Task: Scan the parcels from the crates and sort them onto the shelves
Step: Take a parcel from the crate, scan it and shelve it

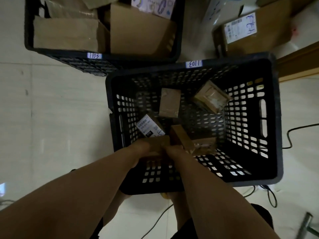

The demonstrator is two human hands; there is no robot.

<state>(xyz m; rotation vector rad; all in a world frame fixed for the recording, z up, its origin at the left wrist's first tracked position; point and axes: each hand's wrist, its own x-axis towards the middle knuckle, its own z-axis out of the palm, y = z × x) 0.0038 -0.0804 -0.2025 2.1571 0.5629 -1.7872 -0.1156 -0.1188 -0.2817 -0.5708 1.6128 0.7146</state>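
Observation:
Both of my arms reach down into the black plastic crate (pixel 274 118) labelled 1103. My left hand (pixel 140 149) grips a small brown cardboard parcel (pixel 155 142) at the crate's near side. Just to its right, my right hand (pixel 173 150) is curled round the lower end of a taller brown parcel (pixel 180 135); its fingertips are hidden. A parcel with a white shipping label (pixel 149 128) lies beside my left hand. Two more brown parcels lie on the crate floor, one in the middle (pixel 170 102) and one tilted at the far right (pixel 211 97). A taped parcel (pixel 203 145) lies by my right hand.
A second black crate (pixel 103 62) full of larger cardboard boxes stands at the far left. A labelled box (pixel 250 30) sits on the floor at the far right beside a wooden edge (pixel 300 62). Black cables (pixel 291 135) trail over the pale tiled floor on the right.

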